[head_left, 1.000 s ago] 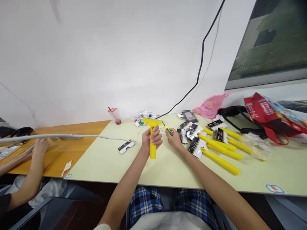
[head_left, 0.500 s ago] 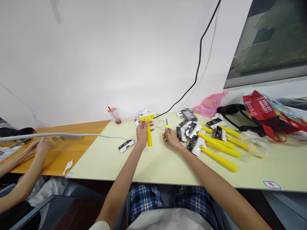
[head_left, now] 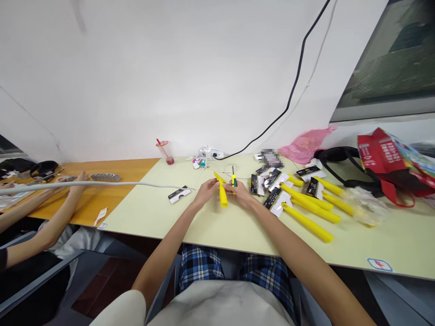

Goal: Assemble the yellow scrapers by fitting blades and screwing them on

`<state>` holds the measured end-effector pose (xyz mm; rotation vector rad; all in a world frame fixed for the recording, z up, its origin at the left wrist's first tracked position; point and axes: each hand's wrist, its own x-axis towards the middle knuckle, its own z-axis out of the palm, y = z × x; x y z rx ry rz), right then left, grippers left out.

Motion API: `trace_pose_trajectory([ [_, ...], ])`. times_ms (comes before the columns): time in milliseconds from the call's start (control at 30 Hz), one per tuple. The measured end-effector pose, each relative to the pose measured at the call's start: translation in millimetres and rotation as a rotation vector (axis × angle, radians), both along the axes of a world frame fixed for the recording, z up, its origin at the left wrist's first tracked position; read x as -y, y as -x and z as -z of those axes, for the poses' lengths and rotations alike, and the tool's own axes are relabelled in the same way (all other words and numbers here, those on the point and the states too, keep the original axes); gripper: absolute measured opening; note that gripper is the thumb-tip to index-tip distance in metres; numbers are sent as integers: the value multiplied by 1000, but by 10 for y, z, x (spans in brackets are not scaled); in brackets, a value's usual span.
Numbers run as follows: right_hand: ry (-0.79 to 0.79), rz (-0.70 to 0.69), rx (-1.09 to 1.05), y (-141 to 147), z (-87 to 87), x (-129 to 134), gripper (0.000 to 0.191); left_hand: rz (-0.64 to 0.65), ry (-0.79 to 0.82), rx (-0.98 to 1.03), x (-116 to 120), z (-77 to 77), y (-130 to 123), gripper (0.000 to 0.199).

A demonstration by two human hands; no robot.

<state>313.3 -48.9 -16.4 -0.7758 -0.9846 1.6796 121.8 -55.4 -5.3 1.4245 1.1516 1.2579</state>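
A yellow T-shaped scraper [head_left: 223, 195] is between my two hands above the table, its hollow handle end tilted toward me. My left hand [head_left: 208, 191] is closed on the scraper from the left, near the head. My right hand [head_left: 242, 194] is closed round a screwdriver [head_left: 234, 180] with a green and yellow handle, its metal shaft pointing up. The right fingertips also meet the scraper's right side. To the right lie several more yellow scrapers [head_left: 308, 222] with black and white cards. A loose black and white card [head_left: 179, 194] lies left of my hands.
A plastic cup [head_left: 166, 153] with a red straw stands at the back. A power strip [head_left: 212, 154], pink plastic bag [head_left: 307, 145], black headphones [head_left: 335, 163] and red bag [head_left: 384, 156] line the wall side. A white cable [head_left: 112, 184] crosses from the left, where a co-worker's arms [head_left: 68, 203] show.
Both hands have come together at the scraper. The scraper has turned from upright, head facing me, to tilted with its handle end toward me. The screwdriver has moved up beside it.
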Motion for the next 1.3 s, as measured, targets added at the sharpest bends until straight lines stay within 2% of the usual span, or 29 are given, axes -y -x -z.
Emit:
trace_pose_trajectory([
  [100, -14, -9, -19, -5, 6, -44, 49, -60, -88, -335, 144, 23, 438, 40],
  [167, -3, 27, -27, -3, 20, -76, 41, -188, -119, -547, 225, 29, 804, 46],
  [267, 30, 114, -8, 3, 56, -120, 33, -375, -55, -741, 345, 38, 1343, 57],
  [333, 43, 147, 8, 8, 80, -140, 28, -449, -24, -791, 437, 57, 1614, 73],
  [400, 48, 157, 13, 14, 100, -149, 26, -427, -3, -767, 531, 88, 1779, 80],
  [467, 50, 161, 13, 19, 112, -146, 27, -387, -18, -714, 615, 119, 1843, 78],
  [567, 34, 158, 18, 23, 117, -132, 34, -371, -66, -635, 701, 141, 1797, 73],
  [700, -2, 183, 33, 9, 91, -121, 45, -326, -205, -662, 781, 106, 1556, 69],
  [833, -73, 305, 50, -36, 21, -126, 56, -143, -400, -759, 864, 80, 1171, 63],
  [967, -191, 477, 31, -101, -64, -132, 56, 36, -566, -807, 901, 117, 784, 66],
  [1033, -231, 543, 17, -128, -94, -136, 53, 59, -621, -811, 886, 143, 634, 70],
  [1167, -291, 598, 1, -159, -119, -154, 50, 21, -686, -792, 790, 173, 433, 70],
  [1300, -308, 672, -29, -200, -149, -183, 48, 93, -641, -753, 629, 166, 319, 60],
])
